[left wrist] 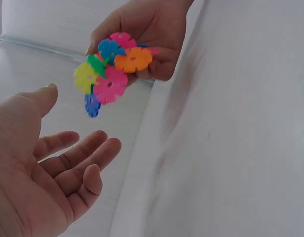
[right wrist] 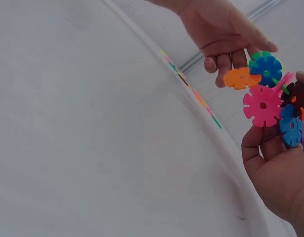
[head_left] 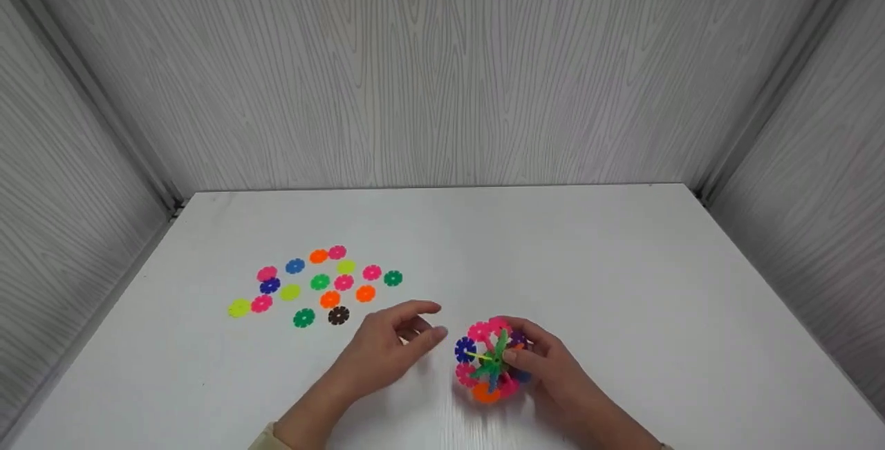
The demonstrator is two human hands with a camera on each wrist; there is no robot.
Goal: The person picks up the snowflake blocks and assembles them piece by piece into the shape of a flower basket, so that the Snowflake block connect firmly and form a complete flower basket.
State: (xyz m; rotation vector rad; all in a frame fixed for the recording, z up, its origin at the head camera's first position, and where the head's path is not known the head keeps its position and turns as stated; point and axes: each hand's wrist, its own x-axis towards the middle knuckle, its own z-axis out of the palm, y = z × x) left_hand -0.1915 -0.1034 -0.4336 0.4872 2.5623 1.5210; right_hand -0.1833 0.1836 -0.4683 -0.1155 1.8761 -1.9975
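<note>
My right hand (head_left: 550,360) grips a cluster of interlocked plastic snowflake discs (head_left: 486,392), thumb on the near side and fingers behind. Pink, orange, green, blue, yellow and dark discs make up this cluster, joined at their notches and facing several ways. In the right wrist view, a pink disc (right wrist: 263,105) faces the camera above the fingers. My left hand (head_left: 387,346) hovers just left of the cluster, fingers loosely bent and thumb apart, with nothing in it. The left wrist view shows a gap between the left hand (left wrist: 53,168) and the cluster's blue disc (left wrist: 92,104).
Loose notched discs lie scattered on the white table (head_left: 588,249) left of the hands. Among them are a brown disc (head_left: 338,315), a green disc (head_left: 304,318) and a yellow disc (head_left: 239,308). Wood-grain panels (head_left: 442,70) stand behind and at both sides.
</note>
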